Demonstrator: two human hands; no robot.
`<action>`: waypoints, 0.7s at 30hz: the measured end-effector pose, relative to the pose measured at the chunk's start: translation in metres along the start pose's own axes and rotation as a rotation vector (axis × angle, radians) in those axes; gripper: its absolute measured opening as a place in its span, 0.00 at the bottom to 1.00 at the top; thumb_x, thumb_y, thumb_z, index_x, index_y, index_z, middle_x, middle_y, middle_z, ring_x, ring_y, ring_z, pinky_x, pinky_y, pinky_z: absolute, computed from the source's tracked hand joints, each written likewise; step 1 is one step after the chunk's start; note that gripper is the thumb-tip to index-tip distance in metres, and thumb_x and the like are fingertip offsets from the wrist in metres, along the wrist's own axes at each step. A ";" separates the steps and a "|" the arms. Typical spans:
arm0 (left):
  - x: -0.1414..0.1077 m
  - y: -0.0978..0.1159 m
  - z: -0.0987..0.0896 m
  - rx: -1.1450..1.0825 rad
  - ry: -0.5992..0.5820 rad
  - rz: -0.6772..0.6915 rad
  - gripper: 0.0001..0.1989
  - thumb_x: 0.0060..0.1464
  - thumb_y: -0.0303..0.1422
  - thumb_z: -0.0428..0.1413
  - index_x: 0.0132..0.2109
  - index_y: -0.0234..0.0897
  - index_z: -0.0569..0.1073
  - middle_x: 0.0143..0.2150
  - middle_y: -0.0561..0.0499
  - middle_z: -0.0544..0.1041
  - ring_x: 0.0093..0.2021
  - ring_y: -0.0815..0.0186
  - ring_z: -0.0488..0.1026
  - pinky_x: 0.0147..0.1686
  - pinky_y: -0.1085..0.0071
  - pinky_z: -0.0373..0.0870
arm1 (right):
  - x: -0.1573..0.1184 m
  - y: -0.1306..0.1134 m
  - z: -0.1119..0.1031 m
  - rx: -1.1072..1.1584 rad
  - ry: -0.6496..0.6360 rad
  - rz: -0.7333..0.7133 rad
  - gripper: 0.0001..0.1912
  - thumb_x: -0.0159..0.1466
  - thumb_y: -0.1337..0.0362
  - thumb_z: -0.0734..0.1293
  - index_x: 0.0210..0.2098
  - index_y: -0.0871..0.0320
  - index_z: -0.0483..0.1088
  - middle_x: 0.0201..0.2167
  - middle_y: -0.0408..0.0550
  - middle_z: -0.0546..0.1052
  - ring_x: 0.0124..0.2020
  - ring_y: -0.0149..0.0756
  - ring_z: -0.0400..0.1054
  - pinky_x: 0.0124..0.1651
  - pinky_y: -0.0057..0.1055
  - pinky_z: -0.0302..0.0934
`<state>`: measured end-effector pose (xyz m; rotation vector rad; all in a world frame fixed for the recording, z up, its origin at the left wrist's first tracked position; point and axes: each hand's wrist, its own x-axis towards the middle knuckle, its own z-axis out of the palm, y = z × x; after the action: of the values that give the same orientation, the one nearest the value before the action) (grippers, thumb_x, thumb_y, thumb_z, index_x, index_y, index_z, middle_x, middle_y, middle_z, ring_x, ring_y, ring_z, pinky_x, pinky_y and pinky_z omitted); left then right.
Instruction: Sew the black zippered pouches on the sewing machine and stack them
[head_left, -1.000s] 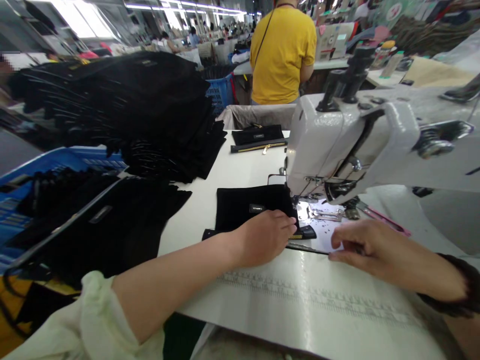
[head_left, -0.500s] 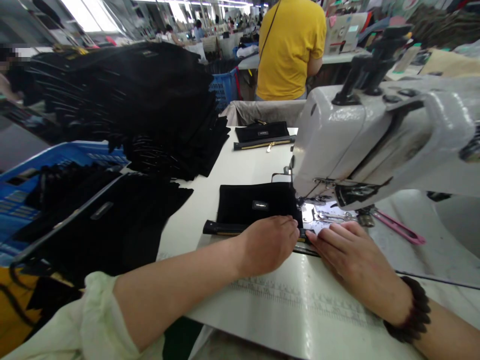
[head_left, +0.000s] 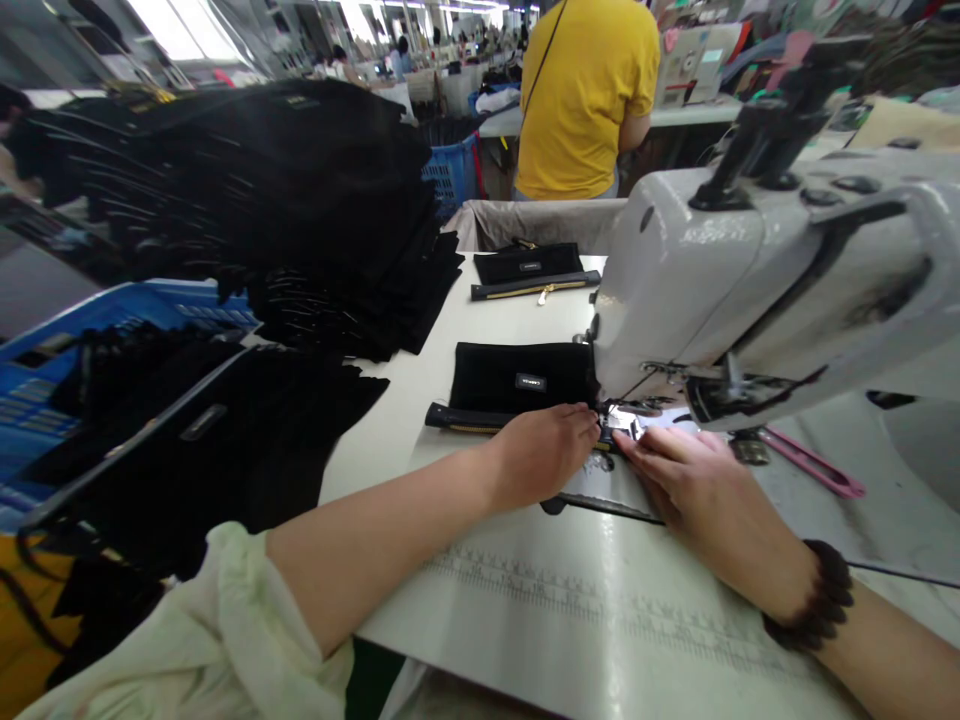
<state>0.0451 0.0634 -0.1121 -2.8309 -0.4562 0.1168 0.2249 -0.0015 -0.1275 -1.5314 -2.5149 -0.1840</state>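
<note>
A black fabric panel point(head_left: 487, 375) with a small label lies on the sewing machine bed, its right edge by the presser foot point(head_left: 621, 422). Along its near side runs a black zipper point(head_left: 469, 418) with gold teeth. My left hand point(head_left: 544, 455) lies flat over the zipper, fingers stretched out and pressing it beside the foot. My right hand point(head_left: 694, 490), wearing a dark beaded bracelet point(head_left: 814, 595), rests with fingers extended on the right of the foot. Its leading fingertip touches the zipper's right end. The undersides of both hands are hidden.
The white sewing machine point(head_left: 690, 280) stands at right, with pink thread snips point(head_left: 814, 462) on its bed. Behind lie another labelled black piece point(head_left: 525, 262) and a zipper point(head_left: 517, 290). A tall black fabric stack point(head_left: 262, 190) and a blue crate point(head_left: 187, 300) are at left. A person in yellow point(head_left: 589, 100) stands beyond.
The black panel and zipper have moved away from me along the presser foot, and my left hand has moved forward with them. My right hand stays near the foot, slightly farther forward.
</note>
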 end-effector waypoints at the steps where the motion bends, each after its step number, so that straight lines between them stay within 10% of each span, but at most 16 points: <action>1: 0.001 -0.001 0.001 0.001 0.003 -0.002 0.18 0.57 0.26 0.42 0.53 0.27 0.64 0.53 0.46 0.66 0.55 0.67 0.61 0.56 0.74 0.52 | 0.000 0.001 0.001 0.002 -0.012 0.009 0.15 0.61 0.70 0.55 0.45 0.61 0.67 0.30 0.48 0.70 0.31 0.35 0.61 0.33 0.32 0.51; 21: 0.003 -0.007 0.005 -0.078 0.044 0.010 0.18 0.57 0.26 0.39 0.51 0.27 0.66 0.52 0.47 0.68 0.53 0.66 0.63 0.55 0.74 0.52 | -0.004 0.005 0.013 0.081 0.000 0.091 0.20 0.62 0.69 0.50 0.46 0.59 0.69 0.39 0.53 0.73 0.32 0.35 0.67 0.35 0.33 0.61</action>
<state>0.0454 0.0720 -0.1155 -2.9055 -0.4464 0.0389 0.2302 -0.0005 -0.1410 -1.6100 -2.4150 -0.0679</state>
